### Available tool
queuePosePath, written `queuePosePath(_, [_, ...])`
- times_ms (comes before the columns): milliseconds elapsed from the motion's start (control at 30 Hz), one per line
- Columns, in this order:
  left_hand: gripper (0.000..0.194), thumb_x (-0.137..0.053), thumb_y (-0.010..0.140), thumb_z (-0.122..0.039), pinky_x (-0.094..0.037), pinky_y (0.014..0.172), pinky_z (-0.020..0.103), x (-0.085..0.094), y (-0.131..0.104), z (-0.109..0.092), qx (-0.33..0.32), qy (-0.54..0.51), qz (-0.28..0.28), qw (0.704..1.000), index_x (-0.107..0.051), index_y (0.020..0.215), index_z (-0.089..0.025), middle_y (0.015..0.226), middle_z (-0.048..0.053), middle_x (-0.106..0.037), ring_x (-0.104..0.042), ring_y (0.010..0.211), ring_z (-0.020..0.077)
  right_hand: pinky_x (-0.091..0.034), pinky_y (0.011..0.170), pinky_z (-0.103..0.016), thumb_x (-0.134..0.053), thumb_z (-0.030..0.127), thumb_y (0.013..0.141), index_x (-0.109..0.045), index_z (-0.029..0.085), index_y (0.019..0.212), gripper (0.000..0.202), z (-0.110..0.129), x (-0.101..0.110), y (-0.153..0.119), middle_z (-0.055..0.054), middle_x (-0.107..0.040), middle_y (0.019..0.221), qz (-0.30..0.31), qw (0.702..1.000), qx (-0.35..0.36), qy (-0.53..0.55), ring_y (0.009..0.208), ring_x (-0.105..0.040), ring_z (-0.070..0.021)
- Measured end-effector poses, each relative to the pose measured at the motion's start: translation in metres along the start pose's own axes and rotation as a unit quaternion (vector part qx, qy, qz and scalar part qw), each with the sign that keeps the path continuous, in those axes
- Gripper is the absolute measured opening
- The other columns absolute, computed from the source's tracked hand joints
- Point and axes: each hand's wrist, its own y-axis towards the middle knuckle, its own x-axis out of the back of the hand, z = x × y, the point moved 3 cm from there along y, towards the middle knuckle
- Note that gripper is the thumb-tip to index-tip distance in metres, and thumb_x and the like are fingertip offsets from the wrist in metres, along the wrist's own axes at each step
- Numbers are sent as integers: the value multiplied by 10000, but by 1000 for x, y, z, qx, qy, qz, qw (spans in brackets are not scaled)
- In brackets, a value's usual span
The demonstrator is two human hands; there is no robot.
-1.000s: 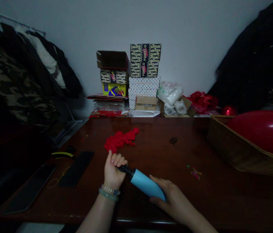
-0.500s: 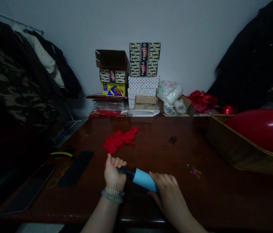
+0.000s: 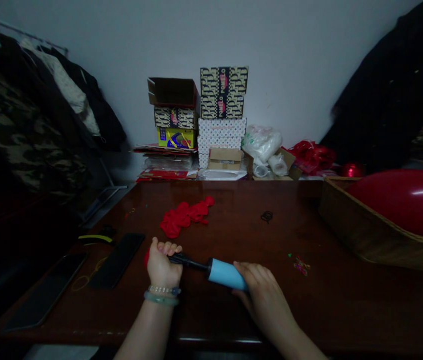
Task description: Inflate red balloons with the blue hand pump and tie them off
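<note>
Nearest you: your right hand [image 3: 266, 295] wraps the blue barrel of the pump [image 3: 226, 274]. Your left hand [image 3: 164, 267] is closed round the pump's black end, thumb up, with a bit of red [image 3: 146, 258] showing past the fist. Pump lies slantwise between your hands, over the near part of the table [image 3: 226, 235], black rod bare between left fist and barrel. Bangle [image 3: 161, 299] and beads [image 3: 164, 289] on your left wrist.

Left of you, two dark slabs [image 3: 117, 262] lie flat, yellow bands [image 3: 80, 284] between them. To your right, small coloured bits [image 3: 302, 266]; beyond, a basket [image 3: 376, 237] bearing a big red balloon [image 3: 406, 205].

Farther in: crumpled red heap [image 3: 183, 217] past your left hand, black loops [image 3: 267, 216] to its right. Behind the table, stacked boxes [image 3: 222, 92] and, beside them, a clear bag [image 3: 262, 142]. Clothes [image 3: 64, 90] hang at left.
</note>
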Motion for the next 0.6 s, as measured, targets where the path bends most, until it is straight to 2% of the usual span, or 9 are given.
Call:
queuePosePath(300, [387, -457, 903, -263, -292, 412, 214, 4, 9, -19, -24, 2, 8, 1000, -202, 617, -205, 451, -98, -245, -288, 328, 55, -450, 944, -452, -664, 161, 793, -496, 247, 1316, 556, -10, 5, 1, -87, -610, 1213, 7, 1000, -1, -11, 1087, -568, -263])
queuePosePath(600, [394, -453, 909, -257, -286, 411, 212, 8, 6, -8, -5, -18, 16, 1000, -206, 607, -201, 444, -94, -254, -288, 331, 54, -452, 906, -451, -685, 196, 797, -477, 248, 1342, 585, -8, 5, -1, -89, -607, 1181, 27, 1000, 6, -13, 1031, -558, -267])
